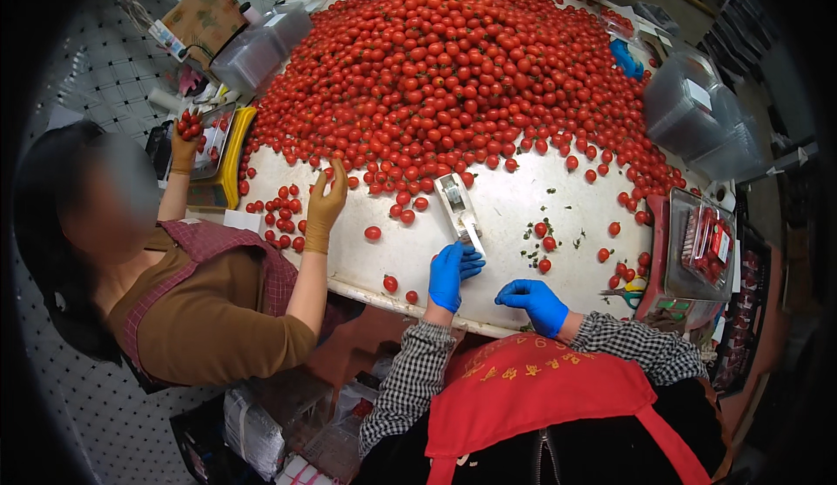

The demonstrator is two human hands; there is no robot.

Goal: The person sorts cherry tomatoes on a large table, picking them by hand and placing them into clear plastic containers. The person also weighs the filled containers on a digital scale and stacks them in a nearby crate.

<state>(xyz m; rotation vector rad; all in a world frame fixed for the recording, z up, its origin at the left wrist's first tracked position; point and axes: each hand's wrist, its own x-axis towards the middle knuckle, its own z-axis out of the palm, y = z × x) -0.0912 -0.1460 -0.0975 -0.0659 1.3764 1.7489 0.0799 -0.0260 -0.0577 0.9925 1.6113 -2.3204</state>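
A blue glove covers my left hand (456, 272), which is at the lower end of a white tape or label dispenser (456, 204) with a white strip hanging from it. Whether the fingers grip the dispenser or strip I cannot tell. My right hand (533, 300), also in a blue glove, hovers over the table's near edge with fingers bent together; nothing is visible in it. Beyond both hands rises a large heap of cherry tomatoes (451, 66) on the white table (497, 223). A few loose tomatoes and green stem bits lie in front of my right hand.
On the right, a red scale (654, 249) bears a tray and a filled clear tomato box (707, 246); scissors (631, 294) lie beside it. Stacked clear containers (693, 105) stand behind. A co-worker in tan gloves (327, 207) works at left near a yellow scale (239, 158). Other hands show at the far edge.
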